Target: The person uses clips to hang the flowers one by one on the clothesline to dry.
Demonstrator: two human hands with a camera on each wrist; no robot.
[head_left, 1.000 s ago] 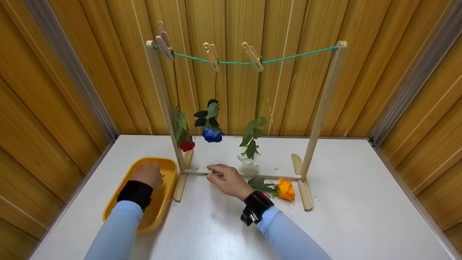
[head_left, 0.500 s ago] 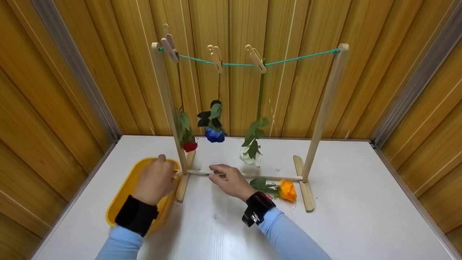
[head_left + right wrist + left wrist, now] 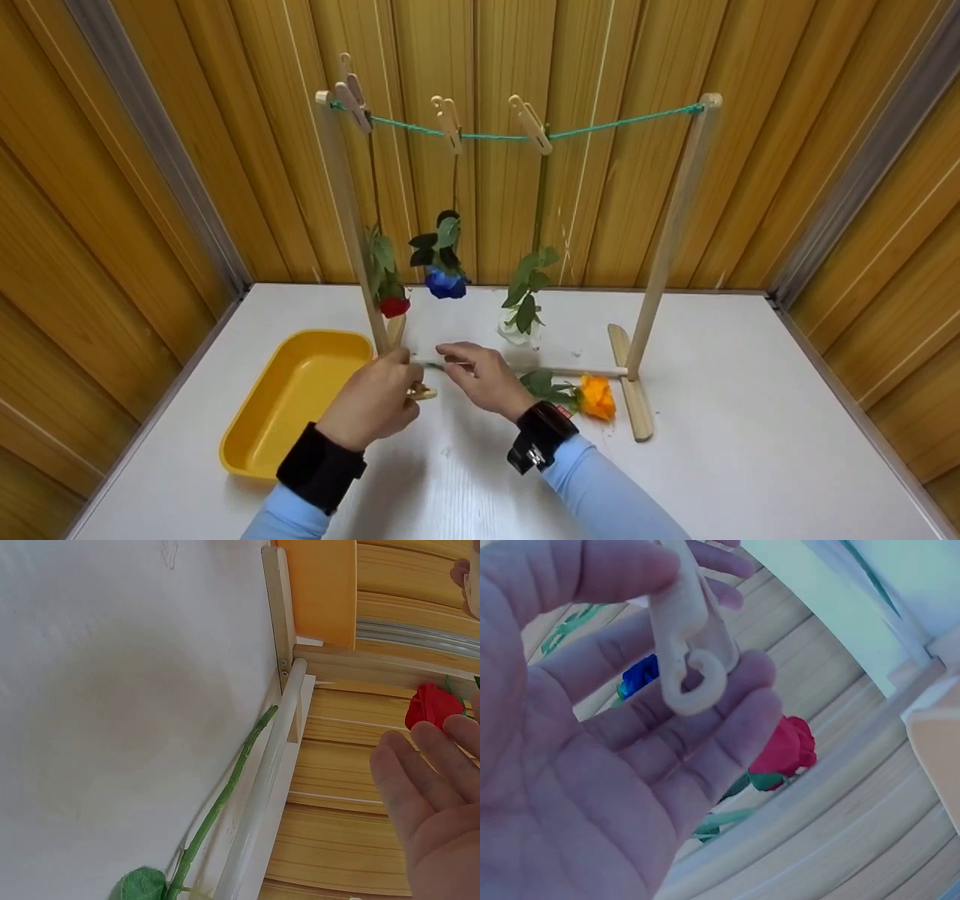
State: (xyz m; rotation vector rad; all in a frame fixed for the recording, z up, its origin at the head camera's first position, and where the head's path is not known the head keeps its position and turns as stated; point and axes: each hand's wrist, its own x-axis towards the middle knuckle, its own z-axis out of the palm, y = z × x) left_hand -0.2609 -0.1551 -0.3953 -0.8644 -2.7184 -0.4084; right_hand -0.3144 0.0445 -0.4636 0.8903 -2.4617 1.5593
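Your left hand point(image 3: 373, 401) has left the yellow tray point(image 3: 292, 397), fingers pinching a wooden clothespin point(image 3: 686, 637).
Three roses hang; the orange rose point(image 3: 594, 395) lies on the worktop beside your relaxed, empty right hand point(image 3: 480, 379), unhung.

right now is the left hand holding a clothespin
Yes, the left hand pinches a wooden clothespin between thumb and fingers, plain in the left wrist view.
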